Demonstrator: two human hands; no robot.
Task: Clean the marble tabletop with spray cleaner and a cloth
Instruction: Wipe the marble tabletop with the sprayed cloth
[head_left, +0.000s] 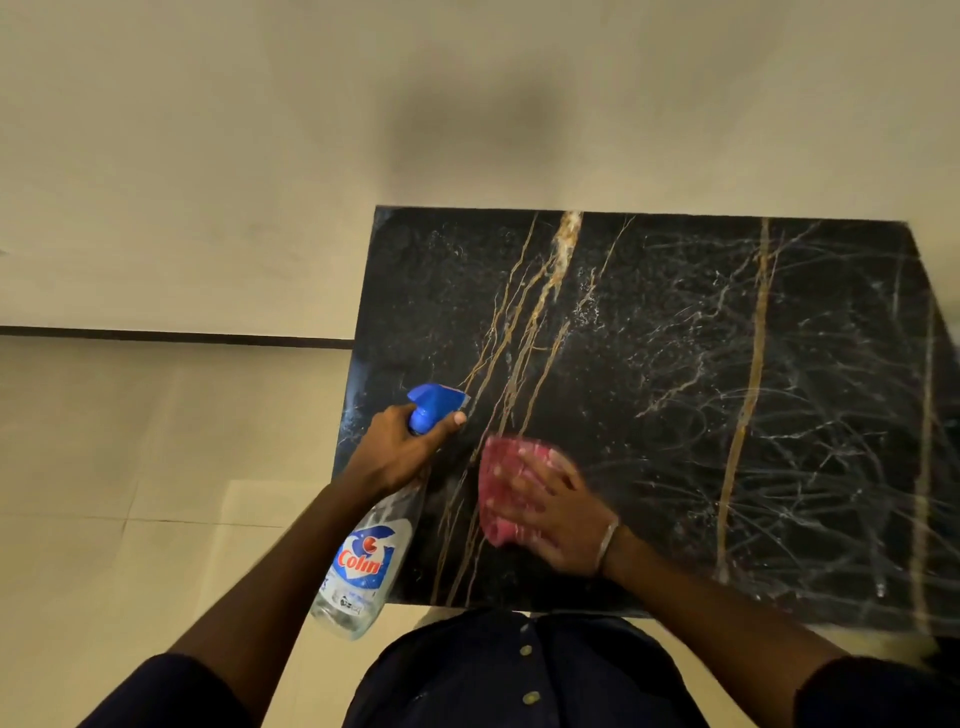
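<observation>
In the head view, the black marble tabletop (675, 415), veined in gold and white, fills the centre and right of the frame, with pale floor to the left and a pale wall across the top. The left hand (400, 452), at centre left over the slab's left edge, has its fingers curled round the neck of the spray bottle (371, 551). A finger lies by the blue trigger head, which points toward the upper right, and the clear body hangs down toward the lower left, off the table. The right hand (561, 519), lower centre, lies flat with fingers spread, pressing a red cloth (501, 483) onto the marble near the front edge. Hand and cloth are blurred, which suggests a wiping stroke. Fine white droplets speckle the middle and right of the slab, so spraying looks largely done there. Wiping seems to be at an early stage, since only the patch around the cloth looks free of spots. The speckled centre, the right side and the far edge are, by this reading, left to wipe.
</observation>
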